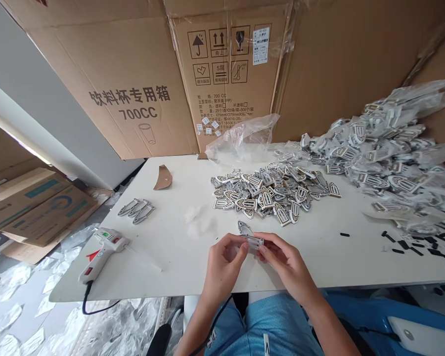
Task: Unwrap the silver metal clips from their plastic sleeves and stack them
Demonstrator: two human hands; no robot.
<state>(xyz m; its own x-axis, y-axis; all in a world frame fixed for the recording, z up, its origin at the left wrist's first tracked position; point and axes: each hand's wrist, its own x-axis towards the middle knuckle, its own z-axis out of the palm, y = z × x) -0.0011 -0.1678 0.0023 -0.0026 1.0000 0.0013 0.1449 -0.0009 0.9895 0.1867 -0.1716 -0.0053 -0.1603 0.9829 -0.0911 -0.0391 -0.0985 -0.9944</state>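
Observation:
Above the table's near edge, my left hand (221,267) and my right hand (289,261) both pinch a small grey arch-shaped plastic piece (245,229). Thumbs and forefingers grip its lower end, and its pointed openwork part sticks up away from me. The fingers partly cover the piece, so its near end is hard to make out. Just beyond my hands lies a heap of similar white, gold and grey arch-shaped pieces (267,192). Several grey pieces (136,210) rest apart at the left.
A hot glue gun (103,254) lies at the table's left, its cord hanging over the edge. Bagged pieces (385,148) are piled at the right, near scattered black strips (408,244). Cardboard boxes (133,64) wall the back. A cardboard scrap (163,178) and clear plastic bag (244,141) lie before them.

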